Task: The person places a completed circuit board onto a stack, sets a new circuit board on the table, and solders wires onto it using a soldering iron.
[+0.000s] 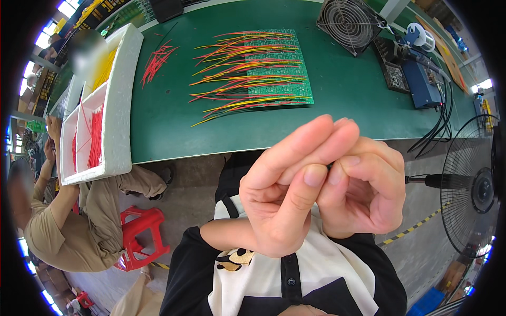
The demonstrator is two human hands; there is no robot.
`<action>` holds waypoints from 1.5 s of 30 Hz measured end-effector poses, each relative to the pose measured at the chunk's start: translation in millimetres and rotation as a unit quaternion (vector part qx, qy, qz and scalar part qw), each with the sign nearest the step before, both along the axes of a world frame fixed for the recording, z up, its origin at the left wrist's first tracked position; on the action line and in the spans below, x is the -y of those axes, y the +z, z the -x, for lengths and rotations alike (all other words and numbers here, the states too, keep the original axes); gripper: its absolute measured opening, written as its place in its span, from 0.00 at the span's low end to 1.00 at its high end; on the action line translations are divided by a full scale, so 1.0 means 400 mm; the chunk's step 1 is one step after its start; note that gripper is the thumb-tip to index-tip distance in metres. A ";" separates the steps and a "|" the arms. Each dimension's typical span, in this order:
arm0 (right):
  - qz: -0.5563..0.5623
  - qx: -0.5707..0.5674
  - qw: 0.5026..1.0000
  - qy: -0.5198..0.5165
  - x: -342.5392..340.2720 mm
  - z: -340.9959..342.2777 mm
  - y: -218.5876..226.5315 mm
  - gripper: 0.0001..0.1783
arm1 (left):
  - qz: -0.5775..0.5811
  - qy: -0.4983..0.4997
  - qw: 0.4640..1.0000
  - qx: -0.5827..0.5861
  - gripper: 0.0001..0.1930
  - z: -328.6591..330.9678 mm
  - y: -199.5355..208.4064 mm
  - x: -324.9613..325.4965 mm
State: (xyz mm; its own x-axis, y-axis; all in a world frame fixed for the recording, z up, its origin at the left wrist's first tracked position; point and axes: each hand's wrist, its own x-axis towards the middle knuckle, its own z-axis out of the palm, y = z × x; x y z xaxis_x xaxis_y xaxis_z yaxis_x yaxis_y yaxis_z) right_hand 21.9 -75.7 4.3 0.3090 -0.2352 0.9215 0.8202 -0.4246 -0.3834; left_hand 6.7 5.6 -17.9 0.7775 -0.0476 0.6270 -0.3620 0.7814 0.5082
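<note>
Both hands are raised together over my lap, close in front of the bench's near edge. My left hand (282,192) is closed, with its thumb pressed to its bent fingers. Against it, my right hand (366,184) pinches thumb and index finger. A tiny dark thing (330,166) shows between the fingertips of the two hands, mostly hidden and too small to name. Beyond them on the bench lies a green circuit board panel (307,94), with rows of red, yellow and black wires (221,79) lying across it and sticking out leftward.
Loose red wires (158,62) lie on the green bench (168,124) beside a white foam box (122,97) of red and yellow wires. A square fan (349,23), metal tray (394,76) and blue soldering station (425,87) stand right. A co-worker (68,221) sits left; a pedestal fan (477,192) stands right.
</note>
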 end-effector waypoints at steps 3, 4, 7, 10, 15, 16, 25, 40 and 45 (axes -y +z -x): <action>-0.011 0.000 1.000 0.014 -0.007 -0.002 0.000 0.13 | -0.002 0.009 1.000 0.000 0.23 0.001 0.004 -0.005; -0.016 0.000 1.000 0.027 -0.013 -0.001 0.004 0.13 | -0.002 0.017 1.000 -0.001 0.23 0.005 0.010 -0.010; 0.051 -0.052 0.993 0.091 0.025 0.002 0.003 0.13 | 0.037 0.039 0.994 -0.098 0.20 0.008 0.030 -0.010; 0.020 -0.110 0.990 0.091 0.086 0.016 -0.063 0.10 | 0.017 0.085 0.984 -0.158 0.24 0.015 0.010 -0.063; -0.128 -0.192 0.963 -0.142 0.198 0.011 -0.074 0.14 | -0.108 0.214 0.948 -0.208 0.17 0.038 -0.039 -0.284; -0.081 -0.262 0.943 -0.189 0.249 0.022 -0.102 0.12 | -0.138 0.271 0.930 -0.209 0.15 0.061 -0.041 -0.337; -0.077 -0.267 0.929 -0.243 0.398 -0.060 -0.134 0.09 | -0.413 0.526 0.724 -0.169 0.13 -0.032 0.162 -0.858; -0.023 -0.262 0.965 -0.004 0.230 -0.051 -0.015 0.08 | -0.841 0.390 0.340 -0.158 0.08 -0.179 0.083 -0.935; 0.055 -0.167 0.844 0.507 0.046 -0.025 0.119 0.07 | -0.814 0.442 0.350 -0.143 0.07 -0.203 0.066 -0.935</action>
